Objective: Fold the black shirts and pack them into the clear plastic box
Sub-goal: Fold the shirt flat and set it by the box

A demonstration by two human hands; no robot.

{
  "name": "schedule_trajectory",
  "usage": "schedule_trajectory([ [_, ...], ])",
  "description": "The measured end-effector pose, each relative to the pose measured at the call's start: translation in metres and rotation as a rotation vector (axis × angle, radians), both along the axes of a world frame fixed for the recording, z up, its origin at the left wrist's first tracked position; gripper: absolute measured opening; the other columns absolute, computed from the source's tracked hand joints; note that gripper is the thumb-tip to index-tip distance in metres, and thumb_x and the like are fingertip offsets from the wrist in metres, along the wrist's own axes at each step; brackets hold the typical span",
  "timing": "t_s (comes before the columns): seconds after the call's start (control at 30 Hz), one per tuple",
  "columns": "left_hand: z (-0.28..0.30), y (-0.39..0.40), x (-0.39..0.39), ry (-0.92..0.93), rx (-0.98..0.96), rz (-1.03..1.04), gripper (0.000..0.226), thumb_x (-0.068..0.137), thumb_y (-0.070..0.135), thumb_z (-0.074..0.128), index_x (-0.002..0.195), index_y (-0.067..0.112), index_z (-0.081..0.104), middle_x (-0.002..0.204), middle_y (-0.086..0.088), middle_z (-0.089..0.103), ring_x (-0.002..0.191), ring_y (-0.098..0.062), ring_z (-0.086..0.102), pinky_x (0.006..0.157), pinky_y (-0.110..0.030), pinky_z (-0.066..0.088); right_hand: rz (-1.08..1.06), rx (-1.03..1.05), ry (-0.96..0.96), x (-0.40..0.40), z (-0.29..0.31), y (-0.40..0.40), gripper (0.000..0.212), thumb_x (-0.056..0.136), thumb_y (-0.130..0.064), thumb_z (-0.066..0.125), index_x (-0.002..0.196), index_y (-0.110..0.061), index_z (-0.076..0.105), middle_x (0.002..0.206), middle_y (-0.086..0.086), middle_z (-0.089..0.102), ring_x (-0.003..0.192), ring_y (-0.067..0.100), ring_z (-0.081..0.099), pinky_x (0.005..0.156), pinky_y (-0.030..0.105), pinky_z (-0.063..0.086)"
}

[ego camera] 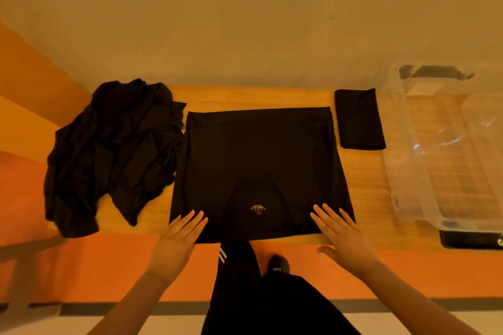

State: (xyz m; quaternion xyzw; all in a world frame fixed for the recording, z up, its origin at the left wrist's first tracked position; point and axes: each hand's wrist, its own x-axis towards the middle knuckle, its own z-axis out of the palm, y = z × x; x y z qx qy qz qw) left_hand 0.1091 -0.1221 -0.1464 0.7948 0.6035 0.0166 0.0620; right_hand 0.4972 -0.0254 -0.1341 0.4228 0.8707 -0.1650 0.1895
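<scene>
- Head view: you are looking down at a wooden table point(362, 179) set against a plain wall point(245, 22), with an orange floor point(81, 266) below its near edge.
- A black shirt point(258, 160) lies spread flat in the middle of the table, its sides folded in so it forms a rough rectangle; the collar end is toward you, and a small pale printed label point(258, 209) shows near that edge.
- Your left hand point(179, 236) lies flat, fingers straight and together, its fingertips resting on the shirt's near left corner. It grips nothing.
- Your right hand point(341, 231) lies flat too, fingers straight and slightly spread on the shirt's near right corner, thumb out over the table edge. It also holds nothing.
- A crumpled heap of black shirts point(109, 152) sits on the left end of the table, touching the spread shirt's left side; part of it hangs over the near edge.
- A folded black shirt point(359, 119), a neat narrow rectangle, lies just beside the spread shirt's far right corner, between it and the box.
- The clear plastic box point(402, 160) stands at the right end of the table, open on top; the wood grain shows through its base, and no shirt is seen inside it.
- A dark object point(468, 239) sits at the box's near end; you cannot tell what it is.
- Below the table edge you see your black trousers point(245, 294) with white side stripes, and a dark shoe point(277, 264) on the floor.
</scene>
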Motion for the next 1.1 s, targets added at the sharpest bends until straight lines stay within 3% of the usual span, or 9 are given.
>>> schedule_trajectory([
  [0.07,0.008,0.001,0.0,0.014,-0.041,0.001,0.074,0.04,0.005,0.091,0.11,0.015,0.069,0.11,-0.001,0.069,0.111,-0.017,0.055,0.093,-0.024,0.043,-0.025,0.002,0.046,0.004,0.0,-0.007,0.057,0.096,-0.05,0.013,0.146,-0.023,0.024,0.143,-0.001,0.035,0.145,0.013,-0.003,0.113,0.032,0.006],
  [0.17,0.015,0.002,-0.002,-0.057,0.033,-0.023,0.053,0.047,-0.001,0.086,0.096,0.017,0.075,0.1,0.002,0.072,0.091,-0.017,0.069,0.067,-0.023,0.056,-0.029,0.052,0.108,0.006,0.0,-0.014,0.063,0.1,-0.039,0.002,0.126,-0.017,0.055,0.131,0.003,0.055,0.136,0.019,0.034,0.112,0.031,0.012],
  [0.33,0.027,0.009,-0.009,-0.287,-0.135,0.134,0.043,0.054,-0.007,0.085,0.091,0.014,0.075,0.092,0.002,0.074,0.084,-0.016,0.071,0.069,-0.023,0.055,-0.007,0.177,0.273,0.007,0.01,-0.012,0.037,0.083,-0.018,0.039,0.09,-0.02,0.075,0.099,-0.001,0.073,0.092,0.013,0.069,0.087,0.036,0.052],
  [0.43,0.049,0.023,-0.013,-0.375,-0.408,0.267,0.017,0.086,0.011,0.064,0.101,0.016,0.071,0.099,0.003,0.071,0.09,-0.013,0.065,0.076,-0.02,0.049,-0.16,0.062,0.335,-0.001,0.034,0.004,0.029,0.085,-0.017,0.046,0.094,-0.013,0.073,0.09,0.001,0.072,0.081,0.011,0.069,0.073,0.029,0.057],
  [0.57,0.078,0.059,-0.024,-0.41,-0.499,0.241,0.021,0.088,0.023,0.063,0.076,0.04,0.061,0.079,0.004,0.063,0.068,-0.004,0.058,0.062,-0.025,0.045,-0.373,-0.229,0.332,-0.004,0.067,0.047,0.029,0.094,-0.02,0.052,0.121,-0.015,0.06,0.114,-0.001,0.064,0.095,0.005,0.057,0.077,0.008,0.041],
  [0.77,0.117,0.146,-0.044,-0.488,-0.607,0.344,0.014,0.09,0.02,0.06,0.078,0.022,0.068,0.075,0.0,0.066,0.065,-0.003,0.06,0.061,-0.016,0.043,-0.386,-0.229,0.291,-0.031,0.098,0.148,0.031,0.094,-0.018,0.051,0.124,-0.016,0.058,0.122,0.0,0.059,0.114,0.016,0.053,0.095,0.024,0.04],
  [0.9,0.114,0.196,-0.06,-0.544,-0.638,0.393,0.014,0.09,0.021,0.059,0.083,0.015,0.07,0.084,-0.011,0.068,0.079,-0.023,0.065,0.076,-0.037,0.05,-0.368,-0.205,0.277,-0.052,0.098,0.207,0.03,0.094,-0.016,0.053,0.123,-0.009,0.059,0.121,0.006,0.06,0.116,0.022,0.053,0.096,0.028,0.038],
  [1.0,0.09,0.223,-0.067,-0.379,-0.522,0.498,0.017,0.091,0.022,0.059,0.1,0.012,0.068,0.098,-0.011,0.068,0.092,-0.027,0.062,0.079,-0.038,0.048,-0.397,-0.115,0.145,-0.064,0.082,0.236,0.034,0.093,-0.013,0.053,0.127,-0.014,0.054,0.122,0.009,0.059,0.11,0.025,0.055,0.092,0.034,0.045],
  [1.1,0.076,0.219,-0.051,-0.096,-0.078,0.624,0.024,0.088,0.013,0.059,0.11,0.005,0.062,0.107,-0.017,0.063,0.098,-0.034,0.059,0.082,-0.043,0.047,-0.43,0.244,0.133,-0.077,0.067,0.226,0.043,0.089,-0.001,0.053,0.131,-0.01,0.05,0.128,0.014,0.054,0.112,0.032,0.053,0.089,0.043,0.044],
])
